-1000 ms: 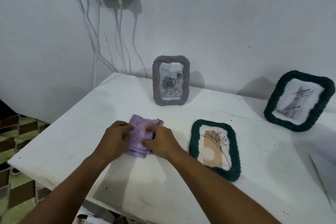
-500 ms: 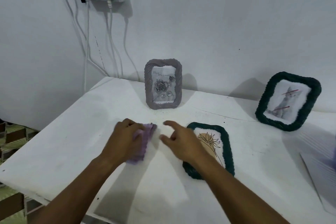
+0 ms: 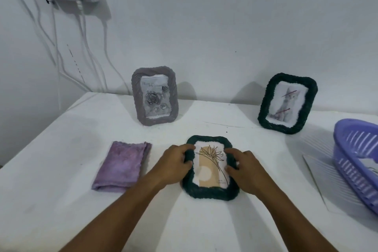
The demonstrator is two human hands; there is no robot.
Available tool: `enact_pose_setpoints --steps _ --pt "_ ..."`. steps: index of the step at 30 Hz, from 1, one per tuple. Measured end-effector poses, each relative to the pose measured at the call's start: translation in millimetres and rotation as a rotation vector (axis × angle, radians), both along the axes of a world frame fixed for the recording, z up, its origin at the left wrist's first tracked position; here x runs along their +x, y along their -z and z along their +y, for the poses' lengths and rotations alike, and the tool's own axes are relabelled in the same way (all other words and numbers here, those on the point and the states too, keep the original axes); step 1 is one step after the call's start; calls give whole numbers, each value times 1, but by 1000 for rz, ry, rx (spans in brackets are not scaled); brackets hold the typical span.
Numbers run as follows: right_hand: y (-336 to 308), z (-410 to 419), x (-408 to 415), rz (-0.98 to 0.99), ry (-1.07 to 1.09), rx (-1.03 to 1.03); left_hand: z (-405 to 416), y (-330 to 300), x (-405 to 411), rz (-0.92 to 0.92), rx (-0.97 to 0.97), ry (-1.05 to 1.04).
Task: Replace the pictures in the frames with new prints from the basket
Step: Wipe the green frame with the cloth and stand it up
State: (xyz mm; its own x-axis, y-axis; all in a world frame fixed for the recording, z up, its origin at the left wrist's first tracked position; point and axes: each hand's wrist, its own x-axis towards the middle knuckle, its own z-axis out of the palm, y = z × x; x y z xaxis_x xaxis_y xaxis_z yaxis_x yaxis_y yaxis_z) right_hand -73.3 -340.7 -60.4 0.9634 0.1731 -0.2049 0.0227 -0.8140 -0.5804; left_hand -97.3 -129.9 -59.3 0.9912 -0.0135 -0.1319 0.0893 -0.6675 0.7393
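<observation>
Both hands are on the dark green rope-wrapped picture frame (image 3: 210,168), which lies flat on the white table (image 3: 61,200) with a line-drawn flower print facing up. The left hand (image 3: 173,165) has its grip curled over the frame's left edge, and the right hand (image 3: 245,172) has its fingers curled over the right edge. A folded purple cloth (image 3: 122,165) lies just to the left. A grey textured frame with a rose picture (image 3: 154,96) and a second dark green frame holding a cat picture (image 3: 287,103) stand propped against the wall. The lilac plastic slotted basket (image 3: 358,161) sits at the right edge.
</observation>
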Motion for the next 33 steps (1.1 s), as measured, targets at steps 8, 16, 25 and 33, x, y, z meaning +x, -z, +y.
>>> enact_pose_setpoints --steps 8,16,25,33 --pt "-18 -17 2 222 175 955 9 -9 -4 53 -742 -143" --pt "-32 -28 21 404 -45 1367 9 -32 24 -86 -797 -66" --pt "-46 -20 59 273 -27 1566 -9 -52 72 -135 -901 -3" --pt "-56 -28 120 103 -53 1341 -12 -62 131 -169 -948 -11"
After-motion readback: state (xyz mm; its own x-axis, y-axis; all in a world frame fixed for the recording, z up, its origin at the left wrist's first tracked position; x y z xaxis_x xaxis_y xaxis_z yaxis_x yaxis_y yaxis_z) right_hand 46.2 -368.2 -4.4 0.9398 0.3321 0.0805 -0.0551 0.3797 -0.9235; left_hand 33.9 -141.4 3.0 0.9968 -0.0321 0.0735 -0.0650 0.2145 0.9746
